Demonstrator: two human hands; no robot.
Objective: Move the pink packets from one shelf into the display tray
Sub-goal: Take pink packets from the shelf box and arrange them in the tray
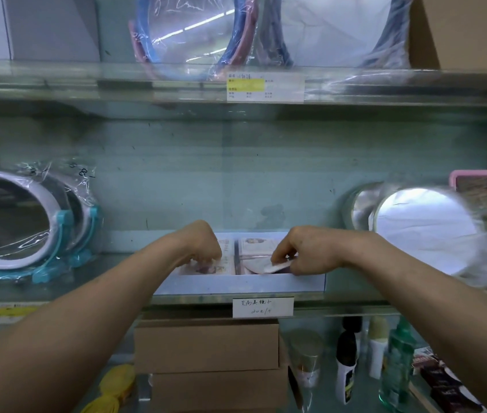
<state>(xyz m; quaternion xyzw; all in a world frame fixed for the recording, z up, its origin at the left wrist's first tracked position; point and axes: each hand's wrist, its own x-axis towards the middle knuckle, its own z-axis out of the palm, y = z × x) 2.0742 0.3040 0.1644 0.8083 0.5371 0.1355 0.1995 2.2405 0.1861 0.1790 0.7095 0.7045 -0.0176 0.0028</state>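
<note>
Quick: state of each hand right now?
Left hand: fingers curled down into the display tray; grip cannot be told.
Right hand: pinching a pink packet.

both bare arms reach forward and come close together in the middle. the left arm point(87, 311) comes in from the low left, and the right arm point(415, 278) comes in from the right. the left hand point(203, 244) is bent down at the wrist with its fingers curled under. i cannot see if they hold anything. the right hand point(308, 251) bends down too, and its thumb and fingers pinch a thin packet point(266, 266).
</note>
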